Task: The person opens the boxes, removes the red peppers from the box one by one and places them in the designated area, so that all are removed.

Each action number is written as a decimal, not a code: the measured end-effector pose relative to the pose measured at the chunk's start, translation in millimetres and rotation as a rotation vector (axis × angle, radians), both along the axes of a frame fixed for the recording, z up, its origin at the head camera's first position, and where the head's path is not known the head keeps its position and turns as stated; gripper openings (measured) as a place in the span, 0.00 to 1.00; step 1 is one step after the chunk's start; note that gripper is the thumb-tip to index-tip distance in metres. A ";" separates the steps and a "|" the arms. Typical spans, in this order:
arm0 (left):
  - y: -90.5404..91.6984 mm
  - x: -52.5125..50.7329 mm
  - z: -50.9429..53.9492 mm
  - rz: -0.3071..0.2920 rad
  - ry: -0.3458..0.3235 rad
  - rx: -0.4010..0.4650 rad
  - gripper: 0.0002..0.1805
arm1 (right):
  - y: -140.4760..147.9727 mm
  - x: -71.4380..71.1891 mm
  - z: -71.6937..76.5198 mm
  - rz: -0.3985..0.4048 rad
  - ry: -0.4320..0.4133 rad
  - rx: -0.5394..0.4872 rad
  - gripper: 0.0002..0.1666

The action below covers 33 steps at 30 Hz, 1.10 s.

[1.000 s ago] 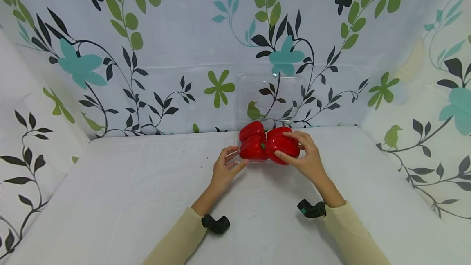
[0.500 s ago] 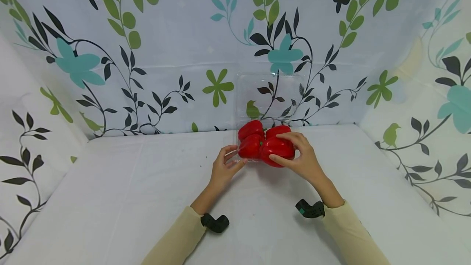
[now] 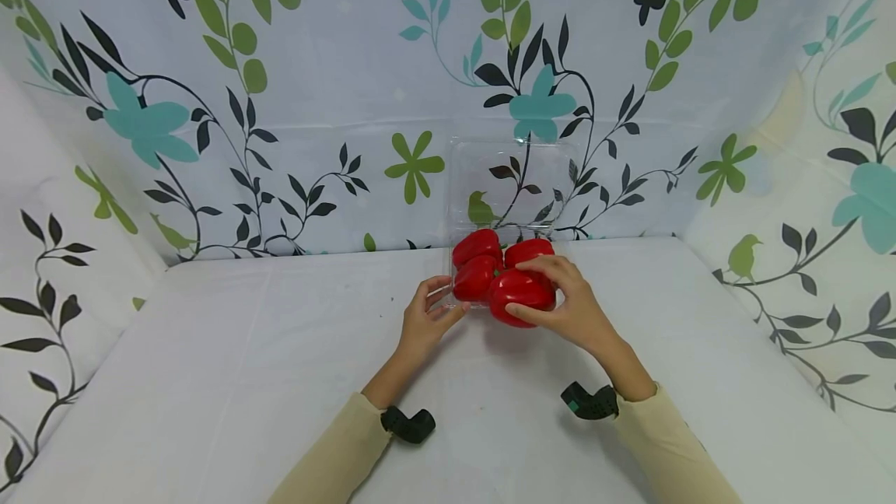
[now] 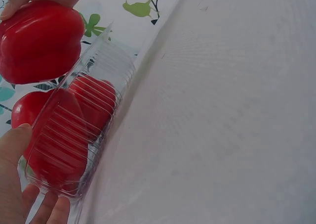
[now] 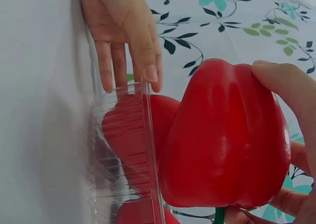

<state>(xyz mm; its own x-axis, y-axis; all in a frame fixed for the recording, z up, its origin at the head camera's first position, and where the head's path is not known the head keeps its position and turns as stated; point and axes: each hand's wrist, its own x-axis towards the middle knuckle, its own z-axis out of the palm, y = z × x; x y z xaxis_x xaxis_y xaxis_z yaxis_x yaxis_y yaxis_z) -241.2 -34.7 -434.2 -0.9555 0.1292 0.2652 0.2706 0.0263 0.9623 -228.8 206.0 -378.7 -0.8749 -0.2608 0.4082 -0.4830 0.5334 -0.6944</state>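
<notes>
My right hand (image 3: 570,306) grips a shiny red bell pepper (image 3: 521,296), thumb on the near side and fingers over the far side. In the right wrist view its green stem (image 5: 219,215) points down the frame. This pepper is raised above the rim of a clear plastic clamshell container (image 4: 106,56). Three more red peppers lie in the container: one at back left (image 3: 477,246), one at front left (image 3: 474,279), one at back right (image 3: 530,250). My left hand (image 3: 425,321) holds the container's left end, thumb at the rim and fingers along the outer wall.
The container's clear lid (image 3: 514,177) stands raised at the back, before a leaf-patterned cloth (image 3: 315,131). A white cloth covers the table (image 3: 280,379). A small black device (image 3: 409,426) sits on the left wrist, another black device (image 3: 589,401) on the right.
The right hand has moved the bell pepper left and toward me, up out of the container's front right part. The left hand stays at the container's left end.
</notes>
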 end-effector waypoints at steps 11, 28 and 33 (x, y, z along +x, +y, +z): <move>-0.1 2.2 2.4 -0.005 0.011 -0.020 0.32 | -4.2 4.0 2.1 0.036 -0.006 0.047 0.36; 0.7 2.2 3.1 0.006 0.001 -0.006 0.31 | -13.4 8.3 0.2 0.091 -0.009 0.100 0.35; 0.9 -0.5 0.2 0.006 -0.006 -0.008 0.31 | -15.9 9.1 -1.6 0.108 -0.011 0.116 0.35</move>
<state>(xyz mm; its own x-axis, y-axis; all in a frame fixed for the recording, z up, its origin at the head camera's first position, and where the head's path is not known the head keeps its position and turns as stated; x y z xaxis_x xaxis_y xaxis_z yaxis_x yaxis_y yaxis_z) -241.8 -33.8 -434.0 -0.9577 0.1257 0.2588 0.2651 0.0359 0.9636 -219.7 190.1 -380.3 -0.8434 -0.3981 0.3609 -0.5347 0.5556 -0.6367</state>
